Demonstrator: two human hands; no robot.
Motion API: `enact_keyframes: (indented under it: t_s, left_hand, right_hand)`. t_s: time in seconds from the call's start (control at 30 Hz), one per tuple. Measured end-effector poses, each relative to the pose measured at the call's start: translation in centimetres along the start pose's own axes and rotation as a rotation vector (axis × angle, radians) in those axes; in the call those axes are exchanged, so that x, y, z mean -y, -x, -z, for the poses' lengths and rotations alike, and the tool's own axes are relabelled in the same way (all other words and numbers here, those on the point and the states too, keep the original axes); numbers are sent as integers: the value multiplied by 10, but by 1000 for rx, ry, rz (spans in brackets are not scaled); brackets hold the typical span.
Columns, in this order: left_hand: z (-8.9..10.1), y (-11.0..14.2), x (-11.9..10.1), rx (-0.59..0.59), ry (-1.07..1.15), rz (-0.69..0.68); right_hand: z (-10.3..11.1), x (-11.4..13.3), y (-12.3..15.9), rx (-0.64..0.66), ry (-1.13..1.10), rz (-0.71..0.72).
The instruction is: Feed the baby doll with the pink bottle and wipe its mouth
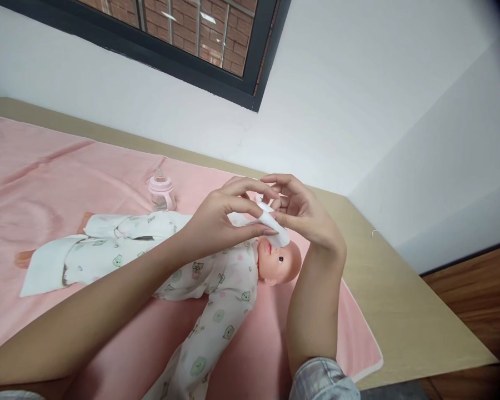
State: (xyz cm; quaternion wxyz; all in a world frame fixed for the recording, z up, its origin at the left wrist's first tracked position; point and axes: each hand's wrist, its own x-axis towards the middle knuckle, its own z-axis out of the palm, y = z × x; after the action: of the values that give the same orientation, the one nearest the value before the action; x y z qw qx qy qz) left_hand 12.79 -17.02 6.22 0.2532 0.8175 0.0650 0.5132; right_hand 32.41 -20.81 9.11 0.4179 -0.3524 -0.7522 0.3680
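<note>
A baby doll (280, 261) in a white printed romper (183, 261) lies on a pink blanket (45, 178), head to the right. Both my hands hover just above its face. My left hand (219, 219) and my right hand (304, 211) together pinch a small white cloth or wipe (275, 226), which hangs close over the doll's nose and mouth. The fingers of both hands are curled round the cloth.
A small pink baby bottle (161, 191) stands on the blanket behind the doll's legs. The blanket covers a beige table (400, 300) set against a white wall, with its right edge dropping to a wooden floor (483, 289). A dark-framed window (216, 50) is above.
</note>
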Motion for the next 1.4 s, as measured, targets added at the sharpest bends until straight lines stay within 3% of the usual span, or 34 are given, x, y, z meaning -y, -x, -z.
enact_keyframes:
  t_s: [0.13,0.23,0.47,0.6,0.77,0.93,1.23,1.4]
  left_hand:
    - [3,0,-3,17,15,103]
    - [5,0,-2,82,34,223]
    - [-6,3,23,449,-33,388]
    - [-19,9,37,554,-82,460]
    - [-30,16,43,549,-131,446]
    - [-35,18,43,563,-163,401]
    - [-40,20,38,584,-284,347]
    - [-37,18,37,589,-260,392]
  right_hand:
    - [10,-5,2,-14,5,-39]
    - [30,-23,4,-95,-9,-56]
    - [76,-113,16,-208,-271,-230]
    - [74,-159,24,-280,-466,-365]
    - [56,-196,28,-332,-575,-431]
    - [50,-211,26,-402,-665,-462]
    - [46,-210,20,-489,-697,-464]
    - [45,-211,20,-513,-694,-478]
